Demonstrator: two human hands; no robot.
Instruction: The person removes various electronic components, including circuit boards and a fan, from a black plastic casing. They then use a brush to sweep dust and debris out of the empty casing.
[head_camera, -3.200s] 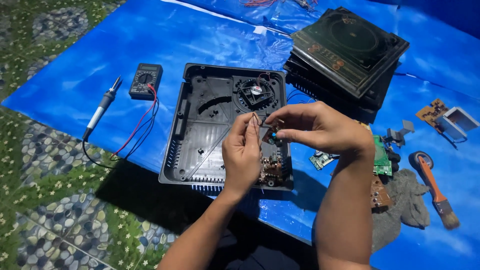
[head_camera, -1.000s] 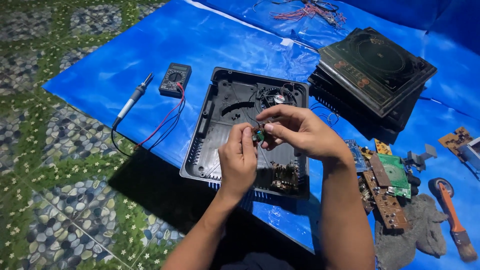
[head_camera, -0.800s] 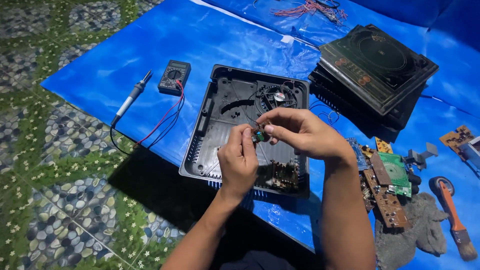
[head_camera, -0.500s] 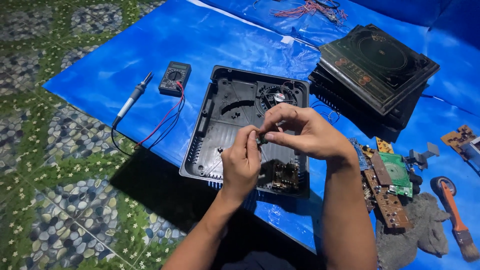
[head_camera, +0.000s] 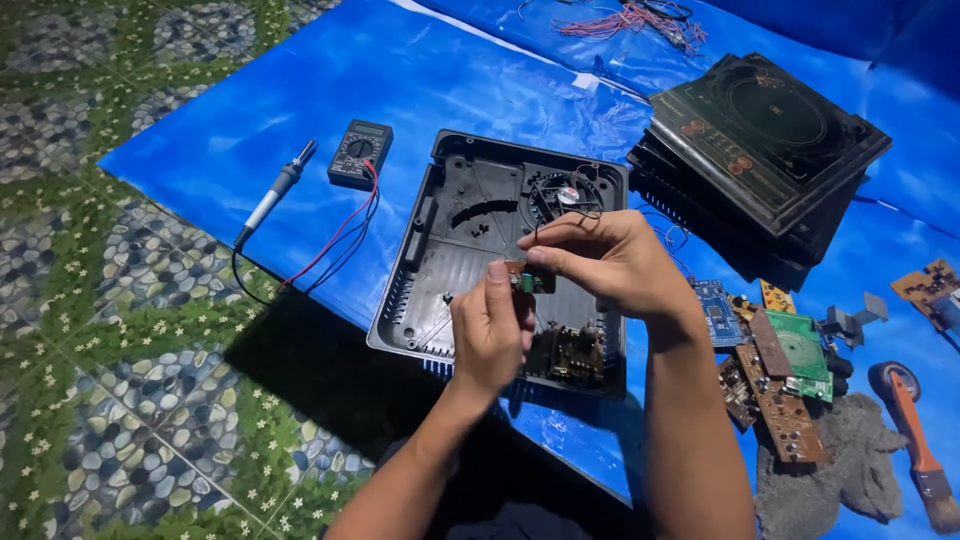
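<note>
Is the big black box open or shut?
Open. The black casing has no top, so its fan and ribbed floor show inside.

Two bare forearms, sleeveless up to the bottom edge of the view; left hand (head_camera: 488, 335) and right hand (head_camera: 607, 262) without gloves, rings or watch.

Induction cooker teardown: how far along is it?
Done: the black housing lies open, with loose circuit boards piled beside it. In hand: left hand and right hand hold a small board. Left: fan and a corner component remain inside.
</note>
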